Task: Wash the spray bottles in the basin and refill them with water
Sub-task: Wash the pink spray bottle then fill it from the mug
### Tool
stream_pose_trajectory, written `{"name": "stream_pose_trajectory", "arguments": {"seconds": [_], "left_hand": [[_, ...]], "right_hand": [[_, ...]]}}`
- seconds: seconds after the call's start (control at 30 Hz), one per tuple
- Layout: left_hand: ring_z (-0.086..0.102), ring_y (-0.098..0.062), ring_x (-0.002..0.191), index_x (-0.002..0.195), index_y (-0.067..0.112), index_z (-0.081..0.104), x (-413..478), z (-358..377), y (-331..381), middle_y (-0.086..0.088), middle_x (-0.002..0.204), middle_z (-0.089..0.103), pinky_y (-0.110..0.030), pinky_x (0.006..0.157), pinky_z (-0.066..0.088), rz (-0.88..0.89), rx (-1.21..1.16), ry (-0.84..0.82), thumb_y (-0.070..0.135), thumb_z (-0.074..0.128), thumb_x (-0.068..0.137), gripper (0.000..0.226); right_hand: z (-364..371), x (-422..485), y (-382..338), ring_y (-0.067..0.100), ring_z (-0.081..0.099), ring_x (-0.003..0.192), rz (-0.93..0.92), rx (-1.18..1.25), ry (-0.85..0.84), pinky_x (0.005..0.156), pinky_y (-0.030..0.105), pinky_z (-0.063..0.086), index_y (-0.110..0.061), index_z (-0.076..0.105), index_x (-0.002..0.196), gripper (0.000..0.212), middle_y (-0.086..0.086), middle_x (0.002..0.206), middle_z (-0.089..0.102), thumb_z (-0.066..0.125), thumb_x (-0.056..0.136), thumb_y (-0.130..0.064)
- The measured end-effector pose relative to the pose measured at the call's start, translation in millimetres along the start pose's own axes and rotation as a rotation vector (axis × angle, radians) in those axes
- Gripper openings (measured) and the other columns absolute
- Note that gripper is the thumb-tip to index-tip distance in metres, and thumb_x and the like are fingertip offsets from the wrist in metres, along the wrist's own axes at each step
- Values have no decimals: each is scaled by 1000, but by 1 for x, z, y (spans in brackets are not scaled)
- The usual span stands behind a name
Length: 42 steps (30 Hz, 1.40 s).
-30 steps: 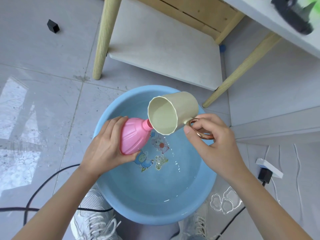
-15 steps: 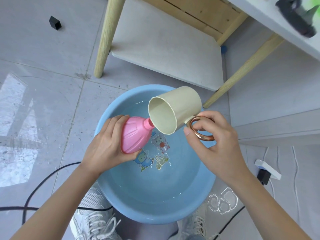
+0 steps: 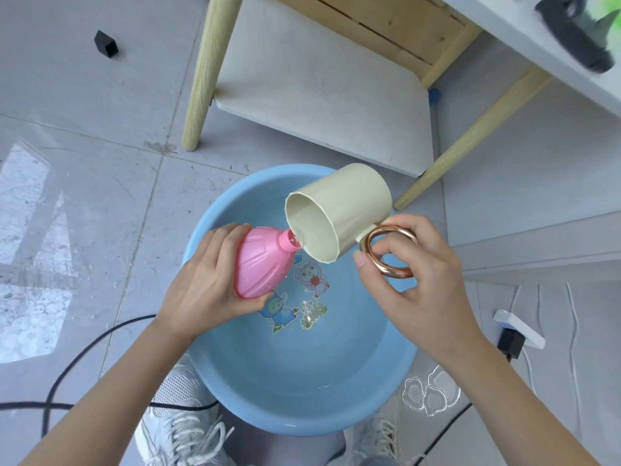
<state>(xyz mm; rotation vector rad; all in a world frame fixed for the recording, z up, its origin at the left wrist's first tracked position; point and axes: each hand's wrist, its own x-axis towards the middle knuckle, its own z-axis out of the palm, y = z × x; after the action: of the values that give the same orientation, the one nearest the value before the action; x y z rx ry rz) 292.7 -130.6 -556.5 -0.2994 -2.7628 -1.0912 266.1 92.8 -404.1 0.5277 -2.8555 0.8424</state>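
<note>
My left hand [image 3: 205,280] grips a pink spray bottle [image 3: 263,264] with no spray head, tilted so its open neck points up and right. My right hand [image 3: 416,280] holds a cream cup [image 3: 349,210] by its copper ring handle [image 3: 389,252]. The cup is tipped on its side, its rim touching the bottle's neck. Both hang over a blue basin [image 3: 228,364] on the floor, which holds shallow water above cartoon stickers.
A wooden stool leg [image 3: 201,82] and its white lower shelf [image 3: 329,85] stand just behind the basin. Black cables [image 3: 77,361] run on the tiles at left, a white power strip [image 3: 519,327] at right. My shoes [image 3: 181,422] sit at the basin's near edge.
The cup has tipped further and lifted a little, its base rising to the right while the rim stays at the bottle's neck. The left hand and bottle have held still.
</note>
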Motion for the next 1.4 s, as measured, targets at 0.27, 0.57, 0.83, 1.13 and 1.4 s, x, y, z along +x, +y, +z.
{"name": "stream_pose_trajectory", "arguments": {"seconds": [0.27,0.57,0.83,1.13,1.4], "left_hand": [[49,-31,111,130,0,40,0,0,0,-18,122,52,-33,93,39,2,7,-6,58,65,65,90],[50,-31,111,130,1,40,0,0,0,-16,123,52,-32,93,39,1,8,-6,55,67,63,90],[47,-28,111,128,0,40,0,-1,3,-17,119,52,-30,88,40,-16,3,13,53,66,62,88],[48,-24,109,126,4,40,1,-3,8,-5,121,42,-35,77,51,-1,38,53,57,63,61,87],[48,-26,110,127,5,38,2,-2,6,-6,122,41,-41,77,53,-4,50,16,59,63,62,89]], "right_hand": [[1,0,1,8,59,86,79,68,-27,69,12,46,-9,62,72,25,3,95,56,61,83,-32],[-8,7,-4,11,59,66,546,451,-94,72,17,47,-19,66,65,23,-1,71,64,68,86,-28],[-12,5,13,11,68,94,673,592,-44,101,52,44,-21,67,62,38,-6,73,67,61,68,-58],[28,-16,50,1,56,79,749,517,-69,77,13,46,-23,66,69,29,6,97,62,59,91,-40],[77,-46,90,-4,54,96,670,319,-66,79,-1,37,-21,65,83,10,2,111,48,61,92,-24]]}}
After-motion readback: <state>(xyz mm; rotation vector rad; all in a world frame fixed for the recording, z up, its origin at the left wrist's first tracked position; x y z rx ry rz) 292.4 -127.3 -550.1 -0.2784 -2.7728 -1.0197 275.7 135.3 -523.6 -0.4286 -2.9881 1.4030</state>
